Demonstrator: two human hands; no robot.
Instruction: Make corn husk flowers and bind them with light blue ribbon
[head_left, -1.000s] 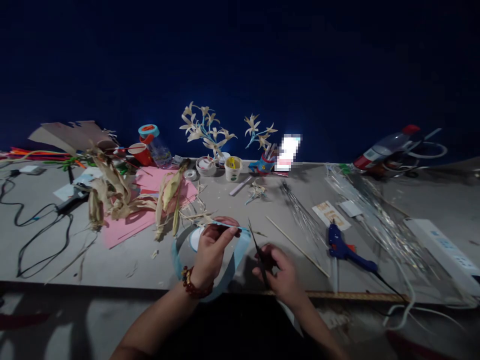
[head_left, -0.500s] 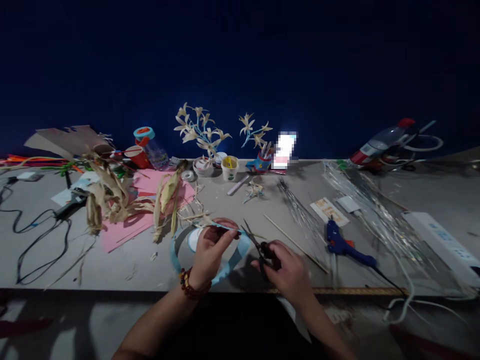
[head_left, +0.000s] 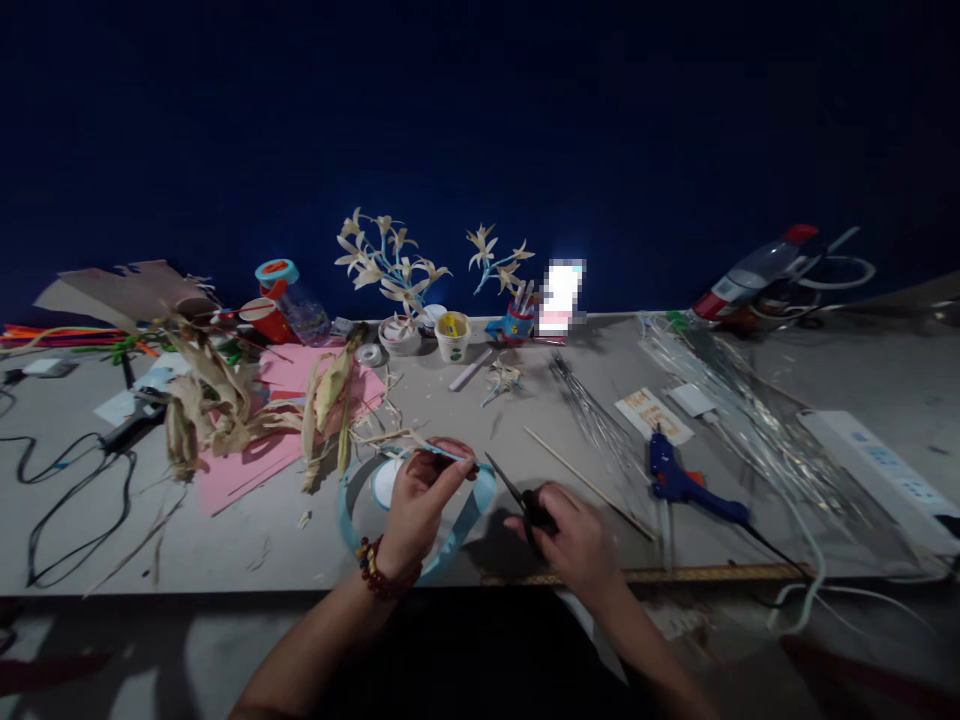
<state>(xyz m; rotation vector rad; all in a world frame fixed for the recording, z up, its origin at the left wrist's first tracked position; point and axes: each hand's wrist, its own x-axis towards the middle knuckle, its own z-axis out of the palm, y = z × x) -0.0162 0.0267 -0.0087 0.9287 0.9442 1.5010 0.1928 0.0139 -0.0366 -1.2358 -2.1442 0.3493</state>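
My left hand, with a beaded bracelet at the wrist, pinches a thin stem wrapped in light blue tape. A pale husk-like tip shows at the stem's left end. My right hand grips black-handled scissors, their blades together and pointing up and left toward the stem, just apart from it. Beneath my left hand lies a loop of wide light blue ribbon around a white roll core. A small pale flower sprig lies farther back on the table.
Dried corn husks and pink paper cover the left side. Flower branches stand in small cups at the back. To the right are a blue glue gun, wires, a wooden stick and a power strip.
The scissors have closed and shifted slightly away from the stem. A short stem end that stuck out right of my left fingers is gone. The camera view has turned slightly.
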